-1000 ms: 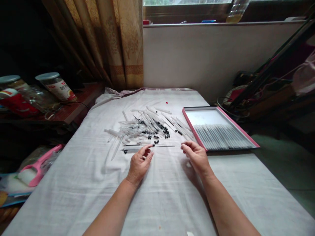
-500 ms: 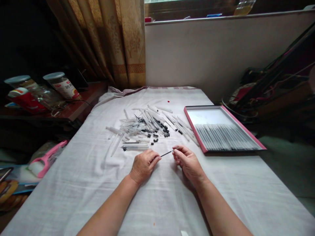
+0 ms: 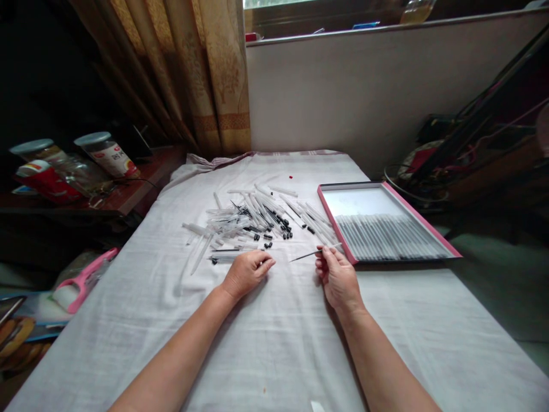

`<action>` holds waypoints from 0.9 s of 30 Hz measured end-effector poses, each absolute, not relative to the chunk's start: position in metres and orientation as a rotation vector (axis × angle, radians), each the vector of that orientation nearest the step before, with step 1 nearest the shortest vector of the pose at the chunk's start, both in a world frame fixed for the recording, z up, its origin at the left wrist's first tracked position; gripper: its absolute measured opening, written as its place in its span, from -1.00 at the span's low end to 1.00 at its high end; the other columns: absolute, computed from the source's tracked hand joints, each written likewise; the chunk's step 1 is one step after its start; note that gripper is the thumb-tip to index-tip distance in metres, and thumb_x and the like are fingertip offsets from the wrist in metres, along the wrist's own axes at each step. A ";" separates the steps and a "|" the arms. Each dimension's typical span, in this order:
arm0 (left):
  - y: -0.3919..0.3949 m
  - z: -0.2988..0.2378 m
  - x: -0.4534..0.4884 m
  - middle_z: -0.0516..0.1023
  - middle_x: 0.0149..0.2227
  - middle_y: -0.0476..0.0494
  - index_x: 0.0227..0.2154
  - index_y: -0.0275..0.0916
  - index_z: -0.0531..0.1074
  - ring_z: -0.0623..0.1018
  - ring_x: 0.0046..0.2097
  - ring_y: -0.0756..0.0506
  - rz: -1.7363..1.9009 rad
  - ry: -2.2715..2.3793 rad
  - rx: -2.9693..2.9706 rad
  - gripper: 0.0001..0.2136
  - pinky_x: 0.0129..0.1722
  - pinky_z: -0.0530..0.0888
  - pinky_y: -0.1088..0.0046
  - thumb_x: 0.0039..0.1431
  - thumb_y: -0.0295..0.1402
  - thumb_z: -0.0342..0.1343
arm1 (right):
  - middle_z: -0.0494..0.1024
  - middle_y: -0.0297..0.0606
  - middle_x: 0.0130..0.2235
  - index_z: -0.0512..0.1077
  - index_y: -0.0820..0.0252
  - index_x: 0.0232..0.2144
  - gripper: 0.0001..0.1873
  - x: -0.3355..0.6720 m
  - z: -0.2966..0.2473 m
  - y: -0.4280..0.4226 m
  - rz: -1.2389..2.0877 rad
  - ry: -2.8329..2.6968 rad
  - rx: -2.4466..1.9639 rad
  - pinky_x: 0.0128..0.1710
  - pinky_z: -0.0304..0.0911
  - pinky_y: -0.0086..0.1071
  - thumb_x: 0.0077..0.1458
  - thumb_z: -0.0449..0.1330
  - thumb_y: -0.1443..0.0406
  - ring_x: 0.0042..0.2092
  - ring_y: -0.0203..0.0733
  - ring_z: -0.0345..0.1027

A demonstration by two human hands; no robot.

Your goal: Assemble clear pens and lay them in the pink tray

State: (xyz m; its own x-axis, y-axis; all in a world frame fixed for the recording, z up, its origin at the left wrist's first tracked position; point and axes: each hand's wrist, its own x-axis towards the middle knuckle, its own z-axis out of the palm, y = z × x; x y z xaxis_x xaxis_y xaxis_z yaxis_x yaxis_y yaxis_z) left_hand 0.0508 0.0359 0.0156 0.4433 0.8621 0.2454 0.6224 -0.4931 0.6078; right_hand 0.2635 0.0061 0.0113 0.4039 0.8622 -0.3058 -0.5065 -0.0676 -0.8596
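Note:
Between the thumb and fingers of my right hand point(image 3: 338, 274) is a thin pen refill point(image 3: 305, 256), its dark end pointing left and its pale end sticking out on the right. My left hand point(image 3: 247, 272) rests near the front of the pile, thumb and fingers pressed together; whether something small is in them is hidden. Beyond my hands lie loose clear pen barrels point(image 3: 223, 226), with dark refills point(image 3: 270, 214) and small black caps point(image 3: 287, 235) among them. Right of the pile stands an open pink-edged box point(image 3: 337, 223), holding a row of pens point(image 3: 390, 237).
A white cloth point(image 3: 206, 343) covers the table. A tiny red piece point(image 3: 290, 177) lies at the back. To the left are pink-handled scissors point(image 3: 81, 283) and a side table with lidded jars point(image 3: 107, 154). A curtain point(image 3: 214, 74) hangs behind.
My right hand has moved right with the refill, whose dark end has come away from my left hand. My left hand has shifted slightly left and away. The view has tilted slightly.

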 end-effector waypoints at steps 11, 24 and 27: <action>0.100 0.039 -0.002 0.54 -0.15 -0.25 -0.20 -0.21 0.52 0.47 -0.08 -0.28 0.214 2.090 2.617 -0.83 -0.15 0.37 0.22 0.16 -0.33 0.14 | 0.54 -0.33 -0.47 0.46 0.23 -0.43 -0.58 0.262 0.009 0.008 1.173 -0.452 -1.145 -0.71 0.04 -0.63 -0.33 0.45 0.12 -0.58 -0.45 0.24; 0.105 0.041 -0.003 0.57 -0.22 -0.30 -0.33 -0.24 0.48 0.47 -0.09 -0.30 0.250 1.810 2.833 -0.90 -0.10 0.29 0.12 0.13 -0.38 0.09 | 0.56 -0.34 -0.48 0.38 0.21 -0.43 -0.62 0.259 0.011 0.007 1.168 -0.469 -1.141 -0.71 0.02 -0.64 -0.31 0.41 0.18 -0.60 -0.45 0.24; 0.101 0.055 0.009 0.57 -0.21 -0.23 -0.31 -0.22 0.46 0.48 -0.09 -0.25 0.404 1.637 2.951 -0.90 -0.08 0.29 0.16 0.18 -0.34 0.08 | 0.57 -0.34 -0.47 0.37 0.21 -0.45 -0.62 0.260 0.014 0.007 1.145 -0.432 -1.135 -0.71 0.02 -0.62 -0.32 0.41 0.19 -0.60 -0.45 0.24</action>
